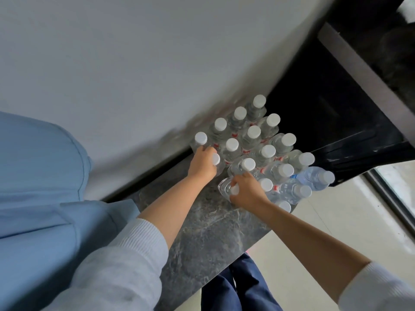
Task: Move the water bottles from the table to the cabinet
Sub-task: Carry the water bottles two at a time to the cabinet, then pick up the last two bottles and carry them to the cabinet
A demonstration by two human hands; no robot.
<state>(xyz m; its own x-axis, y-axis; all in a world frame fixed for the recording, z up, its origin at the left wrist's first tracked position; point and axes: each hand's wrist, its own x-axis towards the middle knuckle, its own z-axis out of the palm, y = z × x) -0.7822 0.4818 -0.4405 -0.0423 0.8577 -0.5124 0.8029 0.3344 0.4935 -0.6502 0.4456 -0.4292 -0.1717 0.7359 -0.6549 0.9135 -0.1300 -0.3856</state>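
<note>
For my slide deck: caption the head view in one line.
Both hands, left hand and right hand, grip white-capped water bottles clustered on a dark marble table.

A pale grey wall (134, 63) fills the upper part of the view. Left of the wall's lower edge lies a light blue fabric mass (38, 176), soft and creased. To the right of the wall sits a black unit (314, 122) with a grey strip (363, 81) running across it. Below and right of the wall, pale floor (336, 221) shows, with dark blue trousers (242, 286) above it.
</note>
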